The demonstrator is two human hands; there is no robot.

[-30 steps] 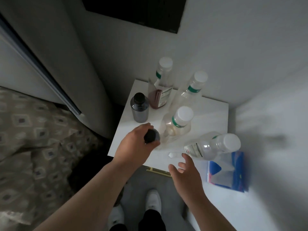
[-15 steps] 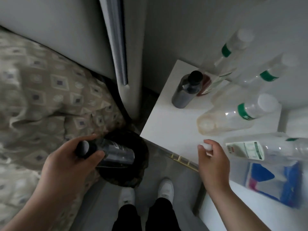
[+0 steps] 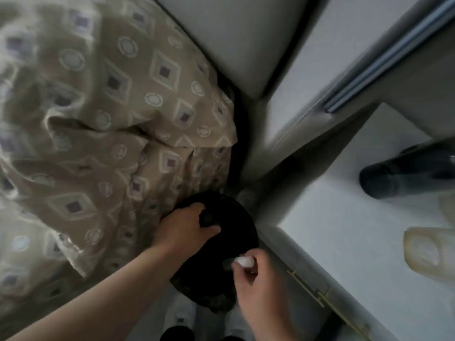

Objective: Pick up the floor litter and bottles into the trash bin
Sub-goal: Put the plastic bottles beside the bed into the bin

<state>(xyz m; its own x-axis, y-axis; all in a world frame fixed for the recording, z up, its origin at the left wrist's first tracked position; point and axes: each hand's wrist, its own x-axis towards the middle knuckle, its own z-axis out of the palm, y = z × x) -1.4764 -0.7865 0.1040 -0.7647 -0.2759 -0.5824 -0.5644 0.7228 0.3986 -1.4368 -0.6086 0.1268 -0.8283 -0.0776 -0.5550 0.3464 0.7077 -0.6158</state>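
Note:
The black trash bin [image 3: 208, 285] stands on the floor between the bed and the white nightstand [image 3: 349, 242]. My left hand [image 3: 183, 230] reaches into the bin's mouth, its fingers and thumb curled round the top of a dark bottle [image 3: 208, 217]; the bottle's body is lost in the dark inside. My right hand [image 3: 262, 291] hovers over the bin's near right rim and pinches a small white piece of litter [image 3: 244, 261]. On the nightstand another dark bottle [image 3: 403, 174] shows at the right edge, and a clear bottle [image 3: 427, 252] lies on its side.
A beige patterned bed cover [image 3: 110, 143] hangs down on the left, touching the bin. Grey padded headboard panels [image 3: 246, 40] rise behind. The nightstand's brass drawer handle [image 3: 307, 289] is by my right hand. My white shoes [image 3: 181, 318] stand just below the bin.
My view swung left and down toward the bin. My left hand lowered the dark bottle into the bin's mouth. My right hand left the nightstand with the white piece and came over the bin.

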